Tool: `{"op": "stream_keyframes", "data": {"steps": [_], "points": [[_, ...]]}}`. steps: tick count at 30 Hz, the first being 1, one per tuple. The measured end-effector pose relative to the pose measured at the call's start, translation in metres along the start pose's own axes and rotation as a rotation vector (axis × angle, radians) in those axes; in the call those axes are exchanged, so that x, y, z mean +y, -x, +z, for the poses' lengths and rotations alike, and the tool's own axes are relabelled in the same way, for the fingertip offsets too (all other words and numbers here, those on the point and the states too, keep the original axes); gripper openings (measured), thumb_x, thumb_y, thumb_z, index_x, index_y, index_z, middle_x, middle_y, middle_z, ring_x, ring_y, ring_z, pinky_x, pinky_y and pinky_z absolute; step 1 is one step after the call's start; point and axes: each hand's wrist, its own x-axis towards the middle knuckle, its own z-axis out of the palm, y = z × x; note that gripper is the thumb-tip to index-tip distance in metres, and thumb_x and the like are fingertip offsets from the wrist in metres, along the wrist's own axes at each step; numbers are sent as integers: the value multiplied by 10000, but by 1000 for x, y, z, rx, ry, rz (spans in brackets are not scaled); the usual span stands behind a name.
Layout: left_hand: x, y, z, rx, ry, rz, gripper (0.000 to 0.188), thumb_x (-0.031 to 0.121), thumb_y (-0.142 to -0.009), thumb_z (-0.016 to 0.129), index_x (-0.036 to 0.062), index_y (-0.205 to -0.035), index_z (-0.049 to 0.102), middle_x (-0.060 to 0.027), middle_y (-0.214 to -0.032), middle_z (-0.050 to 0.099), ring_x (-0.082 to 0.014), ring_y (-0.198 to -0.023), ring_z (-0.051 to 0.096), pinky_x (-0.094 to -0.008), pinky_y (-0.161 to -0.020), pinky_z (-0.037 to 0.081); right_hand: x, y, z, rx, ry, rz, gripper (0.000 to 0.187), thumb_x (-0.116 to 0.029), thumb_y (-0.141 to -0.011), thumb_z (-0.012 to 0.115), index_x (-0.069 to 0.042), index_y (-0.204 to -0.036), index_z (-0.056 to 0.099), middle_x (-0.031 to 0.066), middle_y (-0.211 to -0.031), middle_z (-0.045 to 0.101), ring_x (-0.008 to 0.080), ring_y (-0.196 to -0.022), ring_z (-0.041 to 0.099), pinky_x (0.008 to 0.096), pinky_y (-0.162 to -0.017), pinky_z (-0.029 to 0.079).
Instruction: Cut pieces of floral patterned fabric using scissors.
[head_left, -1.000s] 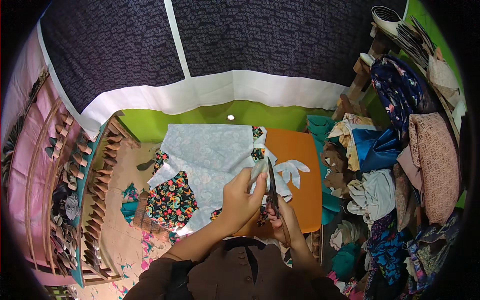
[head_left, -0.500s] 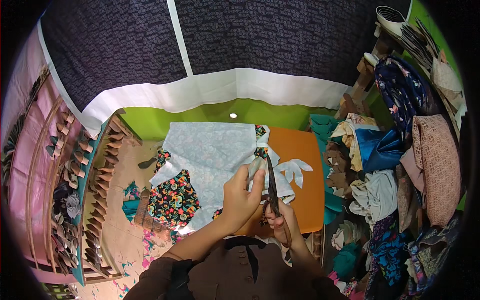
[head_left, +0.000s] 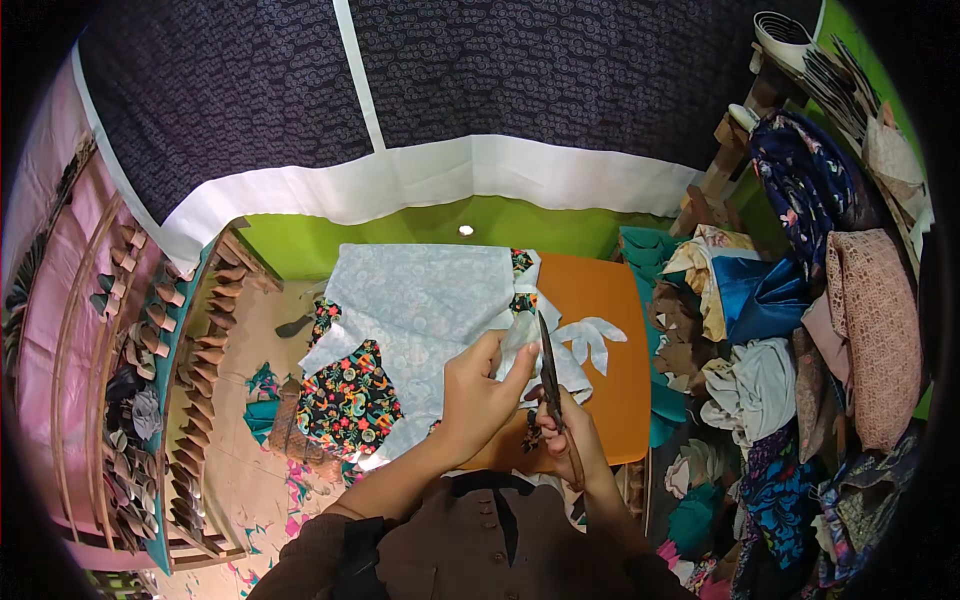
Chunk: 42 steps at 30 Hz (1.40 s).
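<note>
Nearest, the left hand (head_left: 474, 395) is drawn narrow, thumb and fingers pinching a thin pale piece (head_left: 521, 338), while the right hand (head_left: 568, 438), just to its right and lower, is curled around the handles of long dark scissors (head_left: 548, 372). Their blades point up and away, just beside the pale piece; whether they are parted I cannot tell. Beneath and beyond the left hand lies the spread cloth (head_left: 420, 290), mostly pale underside, with a black floral patch (head_left: 350, 400) folded into view to that hand's left. It covers much of the counter (head_left: 622, 400), whose smooth orange top shows to the right of both hands, its corners rounded. On that bare part, beyond the right hand, rests a pale cut-out (head_left: 594, 334) with tapering lobes. Farther right of the right hand, fabrics are heaped: teal sheets, a shiny blue cloth (head_left: 757, 300), a crumpled white cloth (head_left: 750, 390) and a pink openwork textile (head_left: 872, 340). Well left of the left hand, the light floor (head_left: 250, 345) carries coloured scraps, and past it a rack holds rows of shoe-shaped forms (head_left: 197, 395). Farthest ahead of both hands, a dark patterned curtain (head_left: 540, 70) with a white border (head_left: 570, 175) hangs before a green wall (head_left: 400, 232).
</note>
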Motion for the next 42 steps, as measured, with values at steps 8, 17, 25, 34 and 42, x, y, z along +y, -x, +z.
{"op": "stream_keyframes", "data": {"steps": [8, 17, 25, 34, 42], "points": [[-8, 2, 2, 91, 31, 67, 136, 124, -786, 591, -7, -790, 554, 21, -536, 515, 3, -462, 409, -175, -395, 289, -3, -2, 2, -22, 56, 2, 904, -761, -574, 463, 34, -1003, 421, -43, -663, 309, 27, -561, 269, 166, -494, 212], [-6, 1, 7, 86, 43, 35, 161, 144, -767, 603, -10, -807, 571, -4, -475, 352, -37, -453, 282, -227, -391, 248, 4, -1, 3, 7, 29, -52, 811, -734, -624, 445, 3, -962, 436, 9, -651, 391, 103, -554, 382, 224, -500, 323], [-12, -1, 9, 87, 117, -13, 164, 134, -781, 588, -23, -823, 564, -1, -496, 416, -21, -476, 333, -215, -402, 272, 5, 1, 5, -49, -139, 98, 877, -758, -585, 435, 8, -1011, 410, -36, -669, 326, 4, -525, 275, 139, -457, 210], [-3, 1, 6, 7, 113, -32, 150, 135, -800, 579, -11, -819, 547, -10, -585, 547, -31, -488, 481, -188, -419, 366, 9, 0, 4, 15, 30, -55, 745, -708, -731, 299, 1, -877, 474, -2, -578, 348, 93, -530, 360, 239, -493, 303], [-5, -1, 4, 6, 149, -61, 148, 129, -801, 575, -15, -813, 540, -5, -585, 543, -28, -487, 471, -189, -414, 361, 6, 1, 4, -7, 18, -13, 726, -706, -730, 317, -2, -842, 454, -9, -601, 348, 91, -536, 343, 235, -492, 285]]}}
